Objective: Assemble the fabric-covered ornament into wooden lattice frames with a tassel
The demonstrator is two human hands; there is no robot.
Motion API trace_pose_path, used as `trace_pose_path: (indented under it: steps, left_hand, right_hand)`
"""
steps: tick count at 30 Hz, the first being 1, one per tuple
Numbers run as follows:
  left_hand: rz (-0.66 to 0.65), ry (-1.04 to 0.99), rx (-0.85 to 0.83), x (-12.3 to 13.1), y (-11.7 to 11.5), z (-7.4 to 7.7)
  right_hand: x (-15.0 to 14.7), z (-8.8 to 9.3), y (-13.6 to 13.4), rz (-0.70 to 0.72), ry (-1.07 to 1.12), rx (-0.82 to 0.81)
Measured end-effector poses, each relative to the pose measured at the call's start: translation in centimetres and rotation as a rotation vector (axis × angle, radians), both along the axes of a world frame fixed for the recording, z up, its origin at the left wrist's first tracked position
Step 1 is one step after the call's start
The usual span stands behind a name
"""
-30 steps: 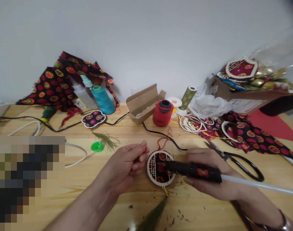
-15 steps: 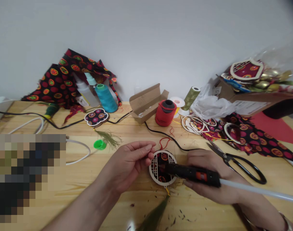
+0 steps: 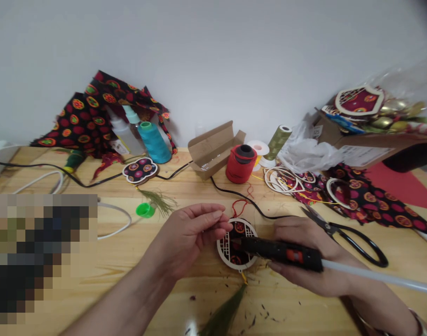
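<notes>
While rt hand [image 3: 301,254] grips black glue gun [image 3: 280,249], nozzle [image 3: 236,243] over wood lattice disc [image 3: 226,252] on bench [image 3: 287,308], lft hand [image 3: 192,238] pinches narrow at disc's 10 o'clock, held item unclear. Red cord loop [image 3: 238,207] at 12 o'clock. Best keep gun steady, fingertips [image 3: 221,214] off hot tip.

Scissors [image 3: 327,227] beside right hand [image 3: 301,254] block rightward passage; black cord [image 3: 250,204] behind.

You're in a home craft workspace: a wooden table [image 3: 297,308] with patterned fabric [image 3: 94,112] and turquoise thread [image 3: 154,144] at ten o'clock, scissors [image 3: 353,242] at three, and wooden rings [image 3: 280,179] at two
</notes>
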State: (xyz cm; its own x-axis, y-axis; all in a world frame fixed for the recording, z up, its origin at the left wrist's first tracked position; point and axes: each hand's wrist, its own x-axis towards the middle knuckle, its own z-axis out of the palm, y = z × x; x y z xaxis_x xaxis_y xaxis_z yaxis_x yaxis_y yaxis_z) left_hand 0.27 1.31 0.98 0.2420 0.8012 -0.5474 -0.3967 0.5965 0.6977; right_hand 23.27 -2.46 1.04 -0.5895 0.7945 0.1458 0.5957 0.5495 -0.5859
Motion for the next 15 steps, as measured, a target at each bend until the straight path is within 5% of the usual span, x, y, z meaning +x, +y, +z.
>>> trace_pose_path:
  steps: [15]
  left_hand:
    - [-0.091, -0.025, 0.012, -0.13, 0.28, -0.33]
  right_hand:
    - [-0.11, 0.44, 0.10, 0.013, -0.031, -0.041]
